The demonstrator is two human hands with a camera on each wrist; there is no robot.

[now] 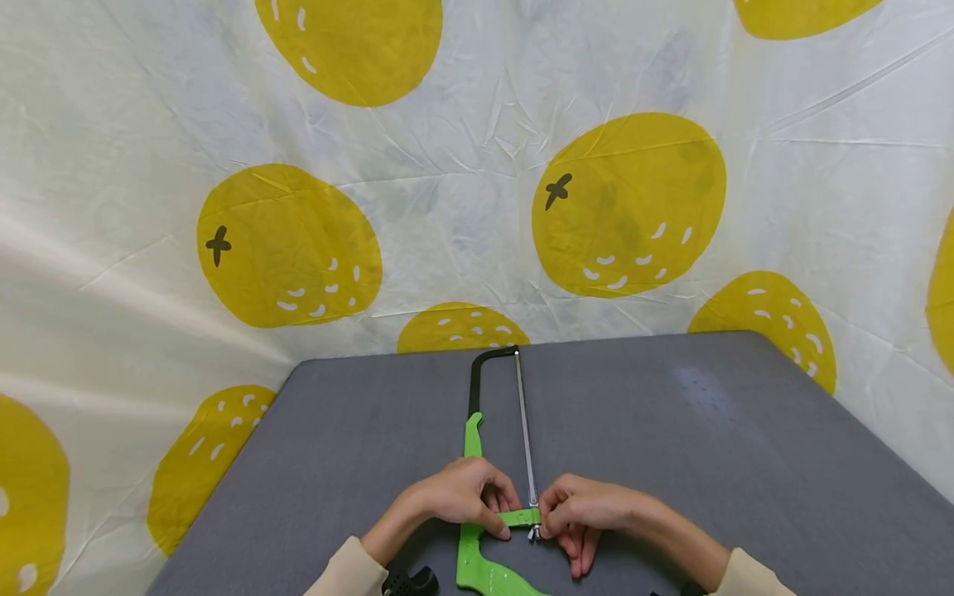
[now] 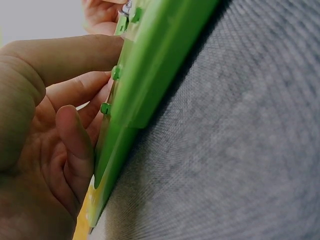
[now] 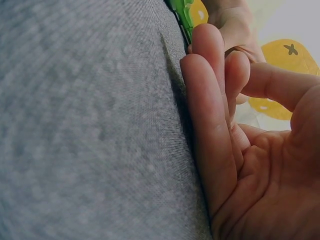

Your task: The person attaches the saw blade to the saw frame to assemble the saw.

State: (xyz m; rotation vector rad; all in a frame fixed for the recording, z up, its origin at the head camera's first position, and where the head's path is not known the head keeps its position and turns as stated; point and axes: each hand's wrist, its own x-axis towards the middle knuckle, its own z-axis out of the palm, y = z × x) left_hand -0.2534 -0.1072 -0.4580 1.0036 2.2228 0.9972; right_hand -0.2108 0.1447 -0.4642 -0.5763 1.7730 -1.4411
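Note:
A hacksaw [image 1: 471,472] lies on the grey surface, its green handle toward me and its black bow [image 1: 474,385] pointing away. Its thin blade [image 1: 524,422] runs along the right side down to a short green arm [image 1: 519,518]. My left hand [image 1: 469,492] grips that green arm, thumb on the near side; the left wrist view shows its fingers [image 2: 75,57] against the green frame [image 2: 155,65]. A silvery wing nut [image 1: 534,534] sits at the blade's near end. There my right hand [image 1: 589,509] pinches the hacksaw's end, other fingers extended; the exact contact is hidden.
The grey padded tabletop [image 1: 633,414] reaches back to a white cloth [image 1: 462,232] printed with yellow fruit. A pale patch [image 1: 704,391] marks the tabletop at the back right. A black object [image 1: 417,582] shows beside my left sleeve.

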